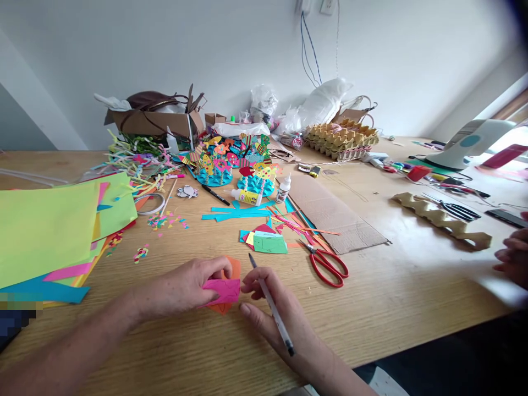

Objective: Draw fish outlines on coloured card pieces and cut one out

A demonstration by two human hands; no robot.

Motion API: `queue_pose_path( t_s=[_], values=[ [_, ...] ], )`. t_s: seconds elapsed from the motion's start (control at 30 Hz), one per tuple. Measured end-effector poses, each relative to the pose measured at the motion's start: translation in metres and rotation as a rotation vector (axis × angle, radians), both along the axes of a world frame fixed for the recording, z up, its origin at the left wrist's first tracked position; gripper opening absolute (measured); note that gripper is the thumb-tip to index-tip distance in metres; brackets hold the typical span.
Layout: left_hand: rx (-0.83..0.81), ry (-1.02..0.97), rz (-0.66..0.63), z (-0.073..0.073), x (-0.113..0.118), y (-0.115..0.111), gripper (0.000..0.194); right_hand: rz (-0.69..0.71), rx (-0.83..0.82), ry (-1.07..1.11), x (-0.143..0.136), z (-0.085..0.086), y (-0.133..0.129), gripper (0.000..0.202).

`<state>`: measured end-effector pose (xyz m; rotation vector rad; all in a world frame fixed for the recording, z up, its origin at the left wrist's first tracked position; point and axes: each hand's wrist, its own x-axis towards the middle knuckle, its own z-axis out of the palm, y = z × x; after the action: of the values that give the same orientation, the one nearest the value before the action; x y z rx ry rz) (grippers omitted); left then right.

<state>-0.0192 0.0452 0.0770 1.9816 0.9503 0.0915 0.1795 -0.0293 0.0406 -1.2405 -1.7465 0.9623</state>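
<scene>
Between the thumb and fingers of my left hand is a piece of pink paper with drawn lines on it. Orange paper shows behind and below the pink piece. My right hand holds a clear ballpoint pen across its fingers, with the tip pointing away from me. Its fingertips are close to the right edge of the pink paper; whether they touch it I cannot tell. Just beyond the hands lies a small stack of cut papers, green on top. Red-handled scissors rest open to the right.
Coloured paper sheets cover the left side. Paper fish decorations, glue bottles and blue strips lie ahead. Cardboard and an egg-carton strip are on the right. Another person's hand shows at the right edge.
</scene>
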Motion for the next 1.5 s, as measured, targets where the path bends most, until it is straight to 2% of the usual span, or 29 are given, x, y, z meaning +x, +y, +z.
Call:
queue_pose_path(
  t_s=[0.13,0.2,0.3,0.43,0.53,0.63,0.73,0.87,1.03,1.13,1.2,1.3,1.4,1.5],
  values=[
    [-0.153,-0.190,0.111,-0.008,0.015,-0.004,0.029,-0.182,0.071,-0.007,0.005,0.002,0.008,0.018],
    [-0.220,-0.234,0.181,-0.016,0.024,-0.005,0.037,-0.194,0.066,0.039,0.008,0.000,0.014,0.017],
    [-0.231,-0.271,0.179,-0.026,0.036,-0.004,0.044,-0.156,-0.001,0.097,0.013,-0.009,0.024,0.013],
    [-0.113,-0.260,0.211,-0.033,0.042,-0.004,0.060,-0.216,0.056,-0.067,0.025,-0.015,0.038,0.015],
    [0.145,-0.165,0.192,-0.035,0.038,-0.007,0.048,-0.172,0.098,-0.164,0.034,-0.013,0.044,0.015],
    [0.510,-0.066,0.018,-0.035,0.031,-0.012,0.036,-0.138,0.128,-0.232,0.040,-0.014,0.048,0.015],
    [0.690,0.015,-0.148,-0.037,0.027,-0.017,0.035,-0.143,0.158,-0.306,0.040,-0.021,0.051,0.018],
    [0.772,0.117,-0.257,-0.041,0.029,-0.021,0.031,-0.153,0.191,-0.374,0.040,-0.024,0.051,0.018],
    [0.887,0.161,-0.257,-0.051,0.030,-0.024,0.024,-0.179,0.297,-0.355,0.041,0.003,0.034,0.002],
    [0.965,0.126,-0.232,-0.059,0.028,-0.027,0.024,-0.062,0.224,-0.280,0.039,0.010,0.019,0.019],
    [0.993,0.100,-0.212,-0.065,0.026,-0.028,0.026,-0.023,0.195,-0.242,0.037,0.005,0.012,0.017],
    [1.001,0.084,-0.209,-0.070,0.024,-0.030,0.033,-0.075,0.146,-0.241,0.034,-0.008,0.008,0.017],
    [1.002,0.061,-0.205,-0.069,0.024,-0.030,0.037,-0.100,0.107,-0.253,0.033,-0.017,0.009,0.015],
    [0.990,0.045,-0.214,-0.067,0.025,-0.030,0.038,-0.110,0.110,-0.258,0.031,-0.017,0.010,0.015]
  ],
)
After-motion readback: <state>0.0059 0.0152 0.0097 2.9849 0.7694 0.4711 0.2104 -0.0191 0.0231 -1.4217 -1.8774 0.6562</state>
